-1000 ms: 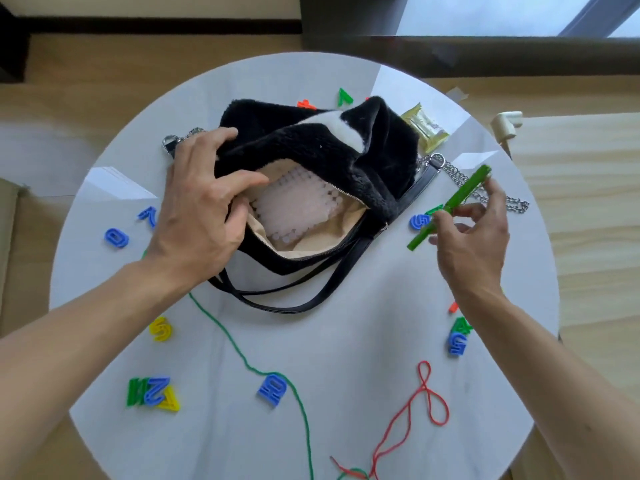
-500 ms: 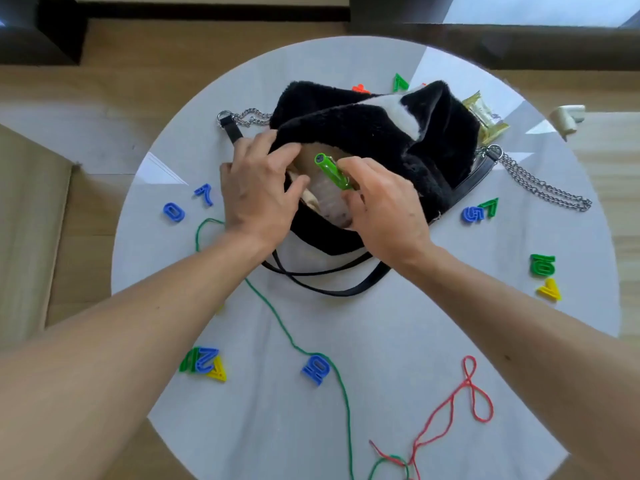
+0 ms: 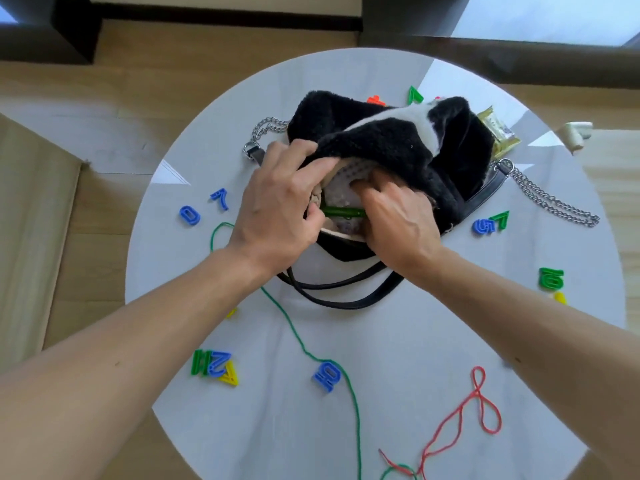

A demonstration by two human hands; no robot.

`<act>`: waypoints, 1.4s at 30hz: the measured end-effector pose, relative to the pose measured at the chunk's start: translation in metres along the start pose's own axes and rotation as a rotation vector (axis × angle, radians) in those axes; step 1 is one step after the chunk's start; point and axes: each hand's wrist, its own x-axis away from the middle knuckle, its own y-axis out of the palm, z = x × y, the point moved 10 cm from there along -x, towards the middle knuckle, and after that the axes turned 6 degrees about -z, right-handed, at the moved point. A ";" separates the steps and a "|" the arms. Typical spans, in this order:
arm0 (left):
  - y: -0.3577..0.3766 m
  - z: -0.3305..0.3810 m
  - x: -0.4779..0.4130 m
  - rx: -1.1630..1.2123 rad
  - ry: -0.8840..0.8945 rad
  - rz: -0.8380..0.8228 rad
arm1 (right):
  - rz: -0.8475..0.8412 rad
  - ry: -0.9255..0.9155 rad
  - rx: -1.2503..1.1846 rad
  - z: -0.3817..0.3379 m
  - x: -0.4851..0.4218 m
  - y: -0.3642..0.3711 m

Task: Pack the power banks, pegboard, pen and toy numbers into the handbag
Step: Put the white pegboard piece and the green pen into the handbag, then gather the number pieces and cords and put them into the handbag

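The left hand (image 3: pixel 277 216) pinches the bag (image 3: pixel 398 143) rim; the pen (image 3: pixel 343 212) lies inside, its end under the right hand (image 3: pixel 398 220), whose grip is hidden.

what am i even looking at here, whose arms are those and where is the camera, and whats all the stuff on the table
There is no machine here. The arms are a person's own, filmed by a wide camera worn on their head, looking forward and down, so you see the scene as they do.

They are packing a furry black and white handbag that sits on a round white table. The left hand holds the bag's mouth open by its edge. The right hand reaches inside, where a green pen lies in the opening over a pale dotted pegboard. Whether its grip is on the pen is hidden.

Scattered on the table are coloured toy numbers, a green string, a red string, the bag's chain strap and a snack packet.
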 end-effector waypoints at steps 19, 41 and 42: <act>-0.003 -0.113 0.094 0.030 -0.426 0.027 | 0.029 0.069 -0.632 -0.025 0.139 0.012; 0.034 -0.190 0.087 -0.169 -0.037 -0.334 | -0.311 -0.136 -0.319 -0.221 0.049 0.095; 0.032 -0.191 0.095 -0.126 -0.048 -0.320 | -0.308 -0.147 -0.294 -0.222 0.048 0.096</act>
